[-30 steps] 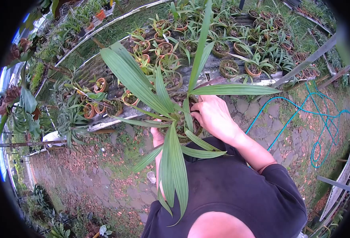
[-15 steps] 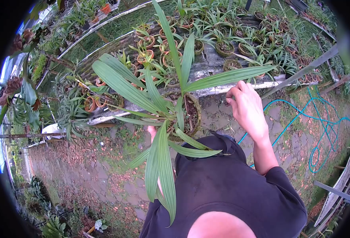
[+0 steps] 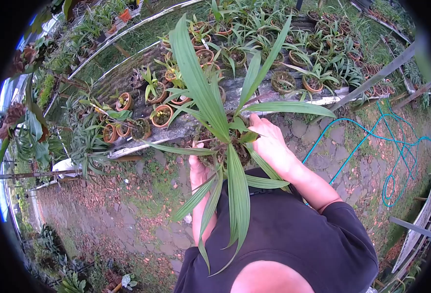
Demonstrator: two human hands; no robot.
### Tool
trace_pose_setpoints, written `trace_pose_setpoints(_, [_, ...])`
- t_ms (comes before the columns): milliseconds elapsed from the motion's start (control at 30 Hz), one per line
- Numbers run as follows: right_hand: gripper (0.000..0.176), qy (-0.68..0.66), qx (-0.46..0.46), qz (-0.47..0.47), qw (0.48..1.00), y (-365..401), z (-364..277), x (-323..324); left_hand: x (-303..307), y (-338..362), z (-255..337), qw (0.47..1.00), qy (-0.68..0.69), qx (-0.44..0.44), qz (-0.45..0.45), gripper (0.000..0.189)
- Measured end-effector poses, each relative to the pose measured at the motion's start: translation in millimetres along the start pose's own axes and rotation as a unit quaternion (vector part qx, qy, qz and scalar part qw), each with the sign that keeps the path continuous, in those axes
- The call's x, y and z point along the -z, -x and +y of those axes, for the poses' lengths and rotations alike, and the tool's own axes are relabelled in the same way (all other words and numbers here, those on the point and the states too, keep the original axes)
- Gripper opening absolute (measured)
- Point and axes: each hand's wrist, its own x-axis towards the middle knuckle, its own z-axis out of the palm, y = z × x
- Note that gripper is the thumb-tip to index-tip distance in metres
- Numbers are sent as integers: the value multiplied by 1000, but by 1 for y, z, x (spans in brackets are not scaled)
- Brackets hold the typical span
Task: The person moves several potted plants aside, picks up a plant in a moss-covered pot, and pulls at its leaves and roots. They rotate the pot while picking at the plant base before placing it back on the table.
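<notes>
A potted plant with long, pleated green leaves (image 3: pixel 200 73) is held up in front of my body. Its pot of dark soil (image 3: pixel 219 147) is largely covered by the foliage. My left hand (image 3: pixel 199 165) grips the pot's left side, thumb at the rim and the other fingers mostly hidden. On the opposite side, my right hand (image 3: pixel 270 140) is closed against the potted plant, with its fingertips among the leaf bases near the rim. Leaves hide exactly what those fingertips pinch. Several leaves droop over my forearms and dark shirt.
Beyond the plant, a low bench (image 3: pixel 176 131) carries many small potted plants, including a terracotta pot (image 3: pixel 162 116). A teal hose (image 3: pixel 350 120) loops over the paving on the right. A grey metal bar (image 3: pixel 371 80) slants across the upper right.
My right hand has come down and left from beside the plant onto its right side. The plant has turned, so its leaves point differently, and more of my left hand shows.
</notes>
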Motion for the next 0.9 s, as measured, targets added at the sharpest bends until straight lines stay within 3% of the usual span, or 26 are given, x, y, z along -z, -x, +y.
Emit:
trace_pose_setpoints(167, [11,4,66,2,998,1,7,-2,0,0,-3,1000,4,-1,1,48])
trace_pose_setpoints(367, [10,-212,67,-15,975,-2,16,16,-2,-6,1,1000,5,-6,1,49])
trace_pose_setpoints(500, [9,-324,-62,-56,942,-5,27,40,-2,-9,3,1000,7,-11,0,49])
trace_pose_setpoints(533, [6,-324,-79,-40,942,-3,36,38,-2,-9,3,1000,7,-11,0,49])
trace_pose_setpoints(600, [11,-182,-78,13,980,0,40,48,-2,-9,5,1000,4,-11,0,50])
trace_pose_setpoints(700, [14,-31,23,115,993,6,26,52,-2,-8,7,1000,4,-11,0,50])
trace_pose_setpoints(800, [19,-158,27,-1,987,1,4,52,-3,-9,7,1000,-1,-8,-3,50])
trace_pose_setpoints(833, [20,-157,79,39,984,0,3,38,-3,-9,7,1000,-3,-8,-4,50])
trace_pose_setpoints(900, [19,-115,74,20,990,-4,-6,25,-4,-9,7,1000,-6,-7,-6,51])
